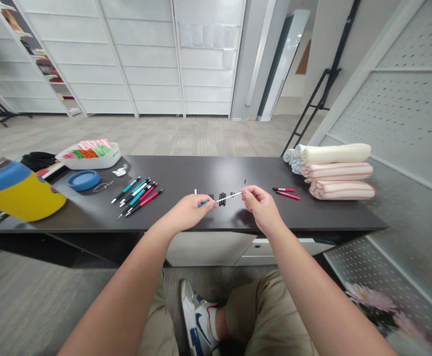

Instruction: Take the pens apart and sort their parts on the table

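Note:
My left hand (197, 206) is closed on a teal pen barrel (203, 203), mostly hidden by the fingers. A thin white pen refill (229, 197) runs from it across to my right hand (256, 201), which pinches its far end between thumb and fingertips. Just behind the refill lie several small black pen parts (222, 199), partly covered by my left hand. A small white piece (195, 191) is beyond my left hand, and a tiny red piece (245, 181) beyond my right. Two red pen barrels (287, 193) rest to the right of my right hand.
Several teal, white, black and red pens (137, 195) lie at left. Further left are a blue ring-shaped lid (84, 180), a white basket (106, 160) of colourful packets and a large yellow-and-blue container (19, 190). Rolled towels (338, 170) are stacked at the right of the dark table (186, 168).

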`<action>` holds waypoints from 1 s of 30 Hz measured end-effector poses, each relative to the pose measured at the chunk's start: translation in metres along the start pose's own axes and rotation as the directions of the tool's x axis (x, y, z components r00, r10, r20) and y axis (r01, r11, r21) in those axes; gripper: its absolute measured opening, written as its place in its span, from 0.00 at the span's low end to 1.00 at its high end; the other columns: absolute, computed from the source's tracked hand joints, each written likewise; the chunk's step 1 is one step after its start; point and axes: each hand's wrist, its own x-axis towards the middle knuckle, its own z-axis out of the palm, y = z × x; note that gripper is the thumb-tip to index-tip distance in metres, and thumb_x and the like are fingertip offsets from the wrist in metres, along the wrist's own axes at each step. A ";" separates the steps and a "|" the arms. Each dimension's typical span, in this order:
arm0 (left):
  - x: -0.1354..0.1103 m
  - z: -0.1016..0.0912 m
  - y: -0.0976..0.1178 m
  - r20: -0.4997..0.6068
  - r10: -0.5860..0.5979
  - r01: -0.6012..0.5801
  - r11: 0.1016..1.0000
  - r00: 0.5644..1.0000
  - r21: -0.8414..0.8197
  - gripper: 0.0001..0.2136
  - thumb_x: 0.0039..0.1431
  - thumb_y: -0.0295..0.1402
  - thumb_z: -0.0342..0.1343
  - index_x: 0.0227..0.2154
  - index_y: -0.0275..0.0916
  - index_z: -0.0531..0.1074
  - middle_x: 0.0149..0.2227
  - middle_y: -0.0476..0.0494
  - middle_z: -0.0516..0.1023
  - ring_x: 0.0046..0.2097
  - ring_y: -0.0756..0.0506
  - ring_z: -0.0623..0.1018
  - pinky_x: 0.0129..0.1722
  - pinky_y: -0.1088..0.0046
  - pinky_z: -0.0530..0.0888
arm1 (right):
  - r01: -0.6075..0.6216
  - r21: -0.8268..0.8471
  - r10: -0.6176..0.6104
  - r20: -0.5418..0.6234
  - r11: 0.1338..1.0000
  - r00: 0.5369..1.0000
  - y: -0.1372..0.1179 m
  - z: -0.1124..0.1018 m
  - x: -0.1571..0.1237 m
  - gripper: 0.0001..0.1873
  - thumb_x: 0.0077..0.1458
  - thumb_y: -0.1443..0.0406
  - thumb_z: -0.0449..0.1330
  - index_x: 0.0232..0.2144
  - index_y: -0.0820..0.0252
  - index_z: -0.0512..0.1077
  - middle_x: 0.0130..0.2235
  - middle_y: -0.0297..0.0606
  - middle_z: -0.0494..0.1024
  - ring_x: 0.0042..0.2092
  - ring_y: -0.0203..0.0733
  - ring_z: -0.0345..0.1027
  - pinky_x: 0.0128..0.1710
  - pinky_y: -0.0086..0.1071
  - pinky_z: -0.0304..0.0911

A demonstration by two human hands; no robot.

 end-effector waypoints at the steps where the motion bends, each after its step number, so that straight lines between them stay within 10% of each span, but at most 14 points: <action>1: 0.000 -0.002 -0.003 -0.018 -0.006 0.006 1.000 1.000 0.001 0.20 0.70 0.46 0.48 0.43 0.41 0.82 0.34 0.46 0.82 0.37 0.45 0.77 0.41 0.72 0.70 | 0.001 0.002 -0.001 -0.005 1.000 1.000 0.001 0.000 0.000 0.18 0.59 0.49 0.67 0.36 0.57 0.76 0.29 0.31 0.69 0.24 0.31 0.50 0.23 0.29 0.43; 18: 0.003 0.007 -0.010 -0.256 -0.068 0.015 0.979 0.964 -0.204 0.18 0.63 0.50 0.59 0.38 0.40 0.82 0.29 0.49 0.78 0.31 0.48 0.72 0.32 0.75 0.66 | 0.061 -0.274 -0.055 0.032 0.960 0.998 -0.003 -0.001 -0.003 0.20 0.57 0.48 0.67 0.38 0.58 0.81 0.35 0.39 0.82 0.34 0.40 0.69 0.33 0.32 0.62; 30: 0.009 0.004 -0.013 -0.327 -0.263 -0.064 0.683 0.908 -0.728 0.18 0.58 0.49 0.65 0.39 0.39 0.73 0.20 0.60 0.55 0.19 0.56 0.51 0.18 0.79 0.50 | 0.180 -0.543 -0.046 0.251 0.820 0.967 -0.011 0.011 -0.008 0.16 0.63 0.51 0.62 0.42 0.54 0.81 0.31 0.34 0.79 0.29 0.38 0.65 0.30 0.33 0.59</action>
